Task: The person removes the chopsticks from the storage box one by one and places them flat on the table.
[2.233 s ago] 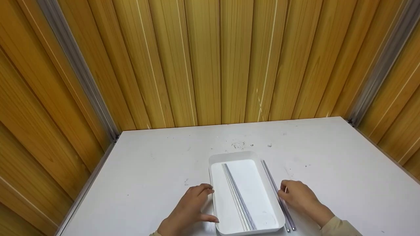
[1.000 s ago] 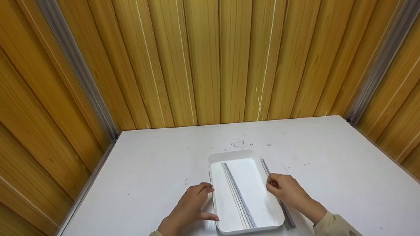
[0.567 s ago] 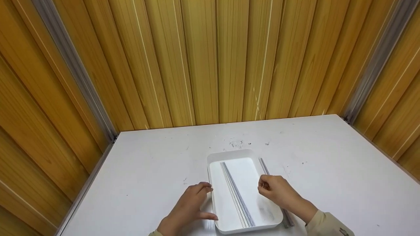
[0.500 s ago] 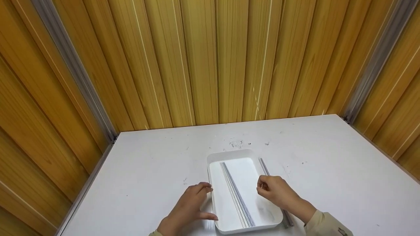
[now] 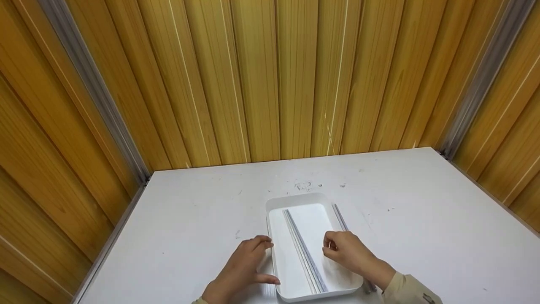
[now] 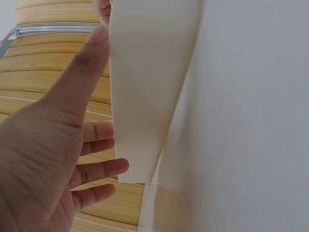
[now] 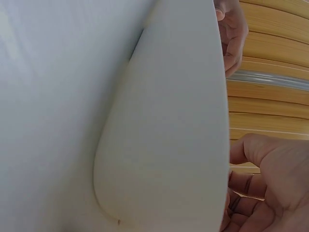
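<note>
Hands [image 5: 241, 262] [image 5: 348, 250] work at opposite edges of white tray [image 5: 298, 199] (table [image 5: 202, 219] spreading beyond both).

tray [image 5: 318, 223]: plain white | rods [image 5: 305, 255]: silver-grey | tabletop [image 5: 202, 215]: white, dark-flecked | wall [image 5: 257, 84]: honey-yellow woodgrain | sleeve [image 5: 405, 289]: beige

At lower centre, the person's left hand [image 5: 240, 264] spreads its thumb [image 5: 266, 278]; to the right, the right hand [image 5: 350, 251] curls its fingers [image 5: 328, 238].

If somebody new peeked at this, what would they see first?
Probably the bright wood-grain wall rising behind the white table. Next, the white tray low in the head view, with thin rods slanting inside. The left hand is at its left rim, the right hand over its right side.
</note>
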{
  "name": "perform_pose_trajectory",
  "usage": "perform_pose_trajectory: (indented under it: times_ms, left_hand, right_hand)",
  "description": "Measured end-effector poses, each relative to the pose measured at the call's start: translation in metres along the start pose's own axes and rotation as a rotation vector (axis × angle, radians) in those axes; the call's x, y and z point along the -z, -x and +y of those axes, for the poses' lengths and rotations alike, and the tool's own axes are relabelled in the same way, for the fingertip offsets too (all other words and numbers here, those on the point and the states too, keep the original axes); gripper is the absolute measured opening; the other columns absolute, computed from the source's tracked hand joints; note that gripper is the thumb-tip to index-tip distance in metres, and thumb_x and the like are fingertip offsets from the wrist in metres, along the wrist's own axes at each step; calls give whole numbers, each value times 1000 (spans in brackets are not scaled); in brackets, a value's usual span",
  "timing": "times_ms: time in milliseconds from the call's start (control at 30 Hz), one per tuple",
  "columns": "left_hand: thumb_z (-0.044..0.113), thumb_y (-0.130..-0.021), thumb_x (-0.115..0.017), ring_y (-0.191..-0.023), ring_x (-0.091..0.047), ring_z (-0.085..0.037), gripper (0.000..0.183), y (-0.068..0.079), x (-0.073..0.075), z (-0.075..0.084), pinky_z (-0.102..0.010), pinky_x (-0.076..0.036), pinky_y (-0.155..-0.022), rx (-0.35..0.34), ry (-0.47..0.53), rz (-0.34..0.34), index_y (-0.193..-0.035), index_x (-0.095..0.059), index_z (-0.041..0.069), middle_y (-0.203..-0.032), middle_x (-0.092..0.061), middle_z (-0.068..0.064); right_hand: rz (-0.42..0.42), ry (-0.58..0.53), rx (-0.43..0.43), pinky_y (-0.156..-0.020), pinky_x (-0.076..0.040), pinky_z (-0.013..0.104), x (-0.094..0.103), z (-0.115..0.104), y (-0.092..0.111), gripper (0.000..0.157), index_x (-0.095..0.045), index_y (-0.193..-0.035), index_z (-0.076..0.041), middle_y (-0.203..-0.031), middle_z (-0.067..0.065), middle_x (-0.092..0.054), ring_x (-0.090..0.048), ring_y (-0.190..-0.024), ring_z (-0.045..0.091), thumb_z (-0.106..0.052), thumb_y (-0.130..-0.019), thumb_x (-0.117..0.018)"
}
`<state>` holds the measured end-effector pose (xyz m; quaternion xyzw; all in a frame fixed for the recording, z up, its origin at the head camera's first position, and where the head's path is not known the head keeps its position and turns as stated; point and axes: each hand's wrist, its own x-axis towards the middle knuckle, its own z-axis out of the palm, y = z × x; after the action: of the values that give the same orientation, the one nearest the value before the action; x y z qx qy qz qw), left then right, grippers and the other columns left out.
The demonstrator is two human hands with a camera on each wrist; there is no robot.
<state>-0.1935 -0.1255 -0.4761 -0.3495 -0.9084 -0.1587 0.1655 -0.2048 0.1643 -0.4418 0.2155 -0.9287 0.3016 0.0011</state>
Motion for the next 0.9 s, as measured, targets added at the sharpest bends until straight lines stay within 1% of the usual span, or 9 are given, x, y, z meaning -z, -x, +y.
perform_pose_trajectory:
  times_ms: [200, 467, 567, 733, 900]
  left_hand:
    - [63, -64, -73, -107, -59, -20, 78, 0, -1, -1, -37, -51, -92, -5, 9, 12, -116, -62, 5, -121, -59, -2]
    - [65, -65, -71, -106, -59, -21, 78, 0, 0, 0, -37, -51, -92, -14, 9, 22, -116, -62, 6, -121, -59, -2]
    - [65, -66, -71, -107, -59, -21, 78, -1, 0, 0, -37, -51, -92, -7, 11, 13, -116, -62, 6, -121, -58, -2]
    - [66, -66, -70, -109, -59, -21, 79, -1, 2, 1, -37, -50, -94, 20, 12, -20, -117, -61, 6, -124, -58, -2]
    - [65, -66, -72, -109, -59, -21, 79, -1, 2, 1, -36, -49, -96, 28, 17, -28, -117, -61, 6, -124, -58, -2]
  right_hand:
    - [-11, 11, 21, -48, -35, 17, -6, -1, -2, 7, -60, -74, -11, -62, -6, -52, -39, -55, 1, -10, -81, -62]
    - [-38, 19, 46, -47, -36, 17, -14, -1, -2, 7, -60, -74, -10, -61, -5, -56, -39, -54, 0, -10, -81, -61]
    - [-61, 11, 51, -47, -36, 17, -17, -2, -3, 6, -60, -75, -10, -61, -4, -56, -39, -53, 0, -10, -81, -61]
    - [-95, 18, 71, -47, -38, 16, -21, -3, -2, 3, -61, -78, -7, -61, -2, -58, -40, -52, 0, -9, -80, -62]
    - [-116, 24, 25, -47, -37, 18, -25, -5, -3, 4, -61, -80, -8, -62, -4, -56, -42, -53, 3, -11, -79, -61]
